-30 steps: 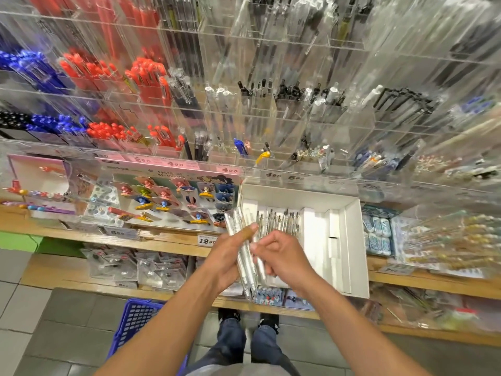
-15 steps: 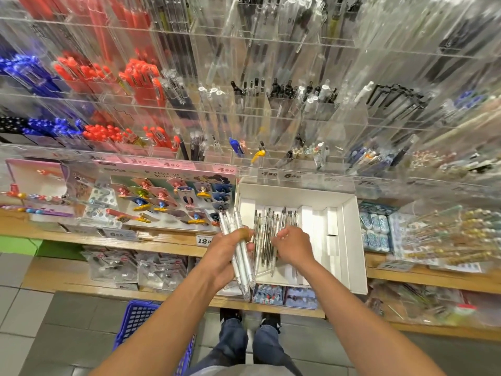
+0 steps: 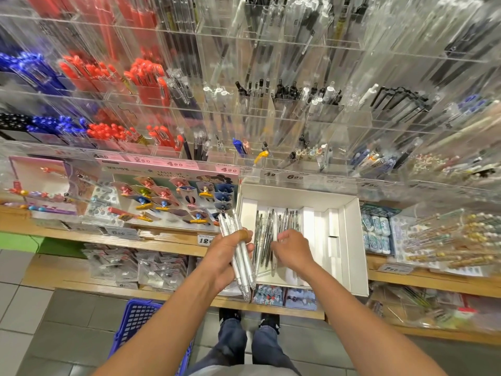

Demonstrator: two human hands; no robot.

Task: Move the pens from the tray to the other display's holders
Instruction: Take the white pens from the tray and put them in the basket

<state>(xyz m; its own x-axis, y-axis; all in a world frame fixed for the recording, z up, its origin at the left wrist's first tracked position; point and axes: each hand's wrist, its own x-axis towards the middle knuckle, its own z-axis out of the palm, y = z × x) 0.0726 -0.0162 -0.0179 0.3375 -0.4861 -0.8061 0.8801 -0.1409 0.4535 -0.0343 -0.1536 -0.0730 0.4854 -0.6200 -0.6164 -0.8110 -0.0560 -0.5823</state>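
Gripping a bundle of clear pens (image 3: 238, 256), the left hand (image 3: 226, 257) curls round them w/ thumb on top, just left of the white tray (image 3: 352, 240). More pens (image 3: 273, 226) lie in the tray's left section. Right hand (image 3: 291, 249) reaches into them, fingers bent down among the barrels; can't tell if it's pinching one. Clear acrylic holders (image 3: 306, 112) stand on the display above.

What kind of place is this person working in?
Most likely a stationery shop: clear acrylic wall holders packed with red, blue and black pens, printed price labels along the shelf edge, and a white cardboard tray of clear pens on the wooden shelf.
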